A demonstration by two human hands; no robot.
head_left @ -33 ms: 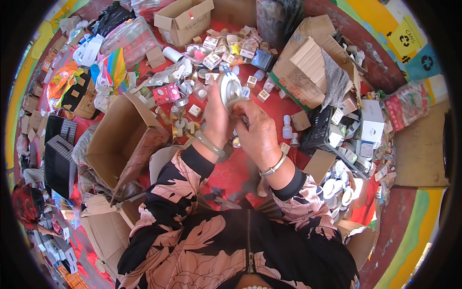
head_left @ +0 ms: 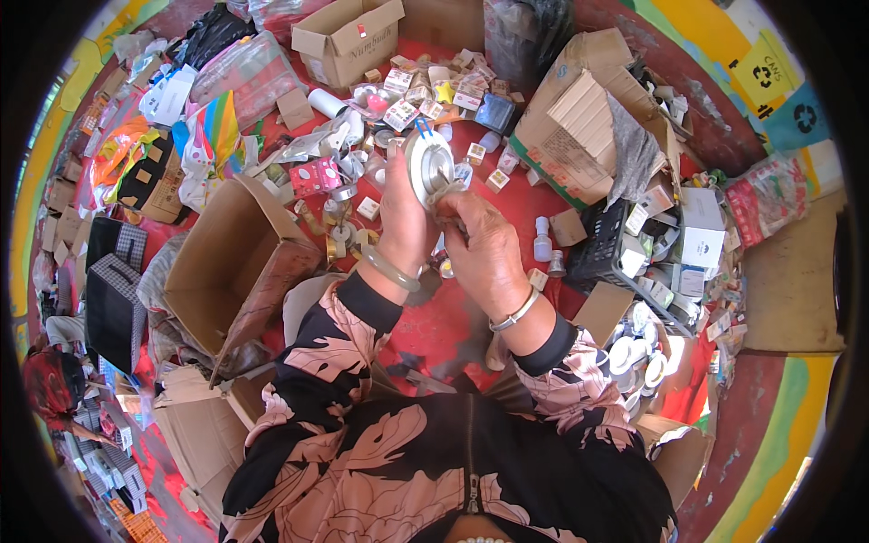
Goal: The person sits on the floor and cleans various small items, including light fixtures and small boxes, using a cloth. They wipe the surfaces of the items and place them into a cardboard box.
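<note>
My left hand (head_left: 405,213) grips a round white lamp fitting (head_left: 428,165) by its edge, upright in front of me. Two blue prongs or wires stick out from its top. My right hand (head_left: 480,231) is closed at the lower right of the fitting's face, fingers bent, pinching a small greyish piece there, perhaps a rag; the fingers hide most of it. Beyond the hands lie several small printed boxes (head_left: 401,114) and a yellow star-shaped thing (head_left: 444,92). Below and left of the fitting are brass-coloured rings (head_left: 340,237).
An open cardboard box (head_left: 226,262) stands at my left, another box (head_left: 348,41) at the back. On the right are a large carton (head_left: 579,136), a black crate (head_left: 605,237) full of small boxes, and a carton of white round parts (head_left: 647,357). A white bottle (head_left: 542,242) stands nearer.
The lamp fitting has turned slightly, showing more of its round face. Both hands keep almost the same place and grip.
</note>
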